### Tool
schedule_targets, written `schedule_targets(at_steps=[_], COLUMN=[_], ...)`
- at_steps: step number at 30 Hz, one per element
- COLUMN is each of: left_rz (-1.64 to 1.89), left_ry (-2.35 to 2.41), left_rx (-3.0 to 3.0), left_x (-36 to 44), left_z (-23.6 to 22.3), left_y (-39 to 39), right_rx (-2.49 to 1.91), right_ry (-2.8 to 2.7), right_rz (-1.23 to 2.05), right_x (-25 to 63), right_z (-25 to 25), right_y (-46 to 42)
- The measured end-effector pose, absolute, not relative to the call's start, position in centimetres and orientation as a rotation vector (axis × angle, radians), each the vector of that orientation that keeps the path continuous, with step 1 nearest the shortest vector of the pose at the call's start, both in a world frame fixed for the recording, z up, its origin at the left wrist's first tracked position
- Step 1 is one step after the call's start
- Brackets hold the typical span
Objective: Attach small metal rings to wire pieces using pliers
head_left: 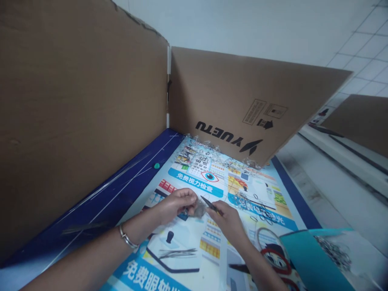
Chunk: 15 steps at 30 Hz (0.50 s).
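My left hand (181,202) is closed in a pinch above the printed table covering, a metal bangle on its wrist. At its fingertips is a small, greyish, see-through piece (200,210), too blurred to name. My right hand (227,220) is wrapped round a pair of pliers (211,205) with dark pointed jaws and a bit of yellow at the grip. The jaws point up and left, close beside the left fingertips. Below the hands lies a small bundle of thin wires (178,253). Several dark wire loops (263,214) lie right of the right hand.
Tall cardboard panels (260,101) stand at the back and left. Clear small pieces (206,147) lie along the back panel. Red-handled scissors (286,270) lie partly under my right forearm. A teal tray or folder (313,262) at right sits beside a metal heap (335,252). Long thin strands (118,174) lie left.
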<state>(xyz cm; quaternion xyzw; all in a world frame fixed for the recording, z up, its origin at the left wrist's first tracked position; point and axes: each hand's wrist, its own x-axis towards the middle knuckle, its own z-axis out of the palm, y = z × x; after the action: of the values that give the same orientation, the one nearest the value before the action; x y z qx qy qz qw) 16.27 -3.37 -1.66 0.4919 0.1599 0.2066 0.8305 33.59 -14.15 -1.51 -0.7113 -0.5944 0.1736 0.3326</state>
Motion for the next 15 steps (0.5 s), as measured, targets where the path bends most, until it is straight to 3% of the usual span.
schedule_targets(at_steps=[9,15], left_rz=[0.5,0.493], left_ry=[0.377,0.428], left_rx=[1.181,1.232], left_x=[16.5,16.1], left_z=[-1.7,-0.7], left_y=[-3.4,-3.5], right_rx=[-1.88,-1.844], right_ry=[-1.435,-1.543], right_rz=[0.56,0.44], right_x=[33.2,33.3], right_z=[-0.7,-0.6], right_y=[-14.2,-14.3])
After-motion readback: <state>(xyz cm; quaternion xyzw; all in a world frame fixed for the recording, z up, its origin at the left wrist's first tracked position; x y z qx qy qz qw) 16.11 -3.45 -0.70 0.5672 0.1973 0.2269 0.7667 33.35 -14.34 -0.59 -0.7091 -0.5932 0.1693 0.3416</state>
